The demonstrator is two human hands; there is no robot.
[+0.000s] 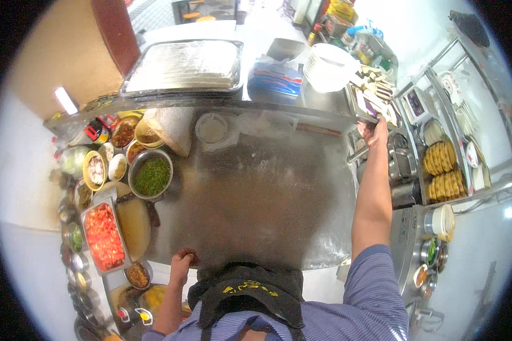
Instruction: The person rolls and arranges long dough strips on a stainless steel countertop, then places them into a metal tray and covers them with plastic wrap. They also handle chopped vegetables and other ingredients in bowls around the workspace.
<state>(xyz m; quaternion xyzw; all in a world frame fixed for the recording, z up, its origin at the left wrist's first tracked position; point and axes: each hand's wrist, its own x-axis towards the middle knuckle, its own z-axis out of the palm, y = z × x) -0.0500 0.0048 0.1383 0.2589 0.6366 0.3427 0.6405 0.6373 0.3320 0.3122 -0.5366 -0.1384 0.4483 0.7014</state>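
My right arm stretches far forward. At its end my right hand (pixel 373 131) grips the near edge of a metal tray (pixel 358 106) of sliced vegetables, pale with some purple skin, on the raised shelf. My left hand (pixel 183 261) is low, at the near left edge of the dark worktop (pixel 256 200), fingers curled; whether anything small is in them cannot be told. Left of the worktop lie a steel bowl of chopped green herbs (pixel 152 174) and a rectangular metal tray of diced red food (pixel 105 236), probably tomato.
Beyond the worktop, the raised shelf (pixel 273 106) bears a floured tray (pixel 181 66) and stacked white plates (pixel 329 66). Bowls of seasonings (pixel 126 131) crowd the left. A small bowl (pixel 138 275) is near my left hand. Metal racks (pixel 446 123) stand at right.
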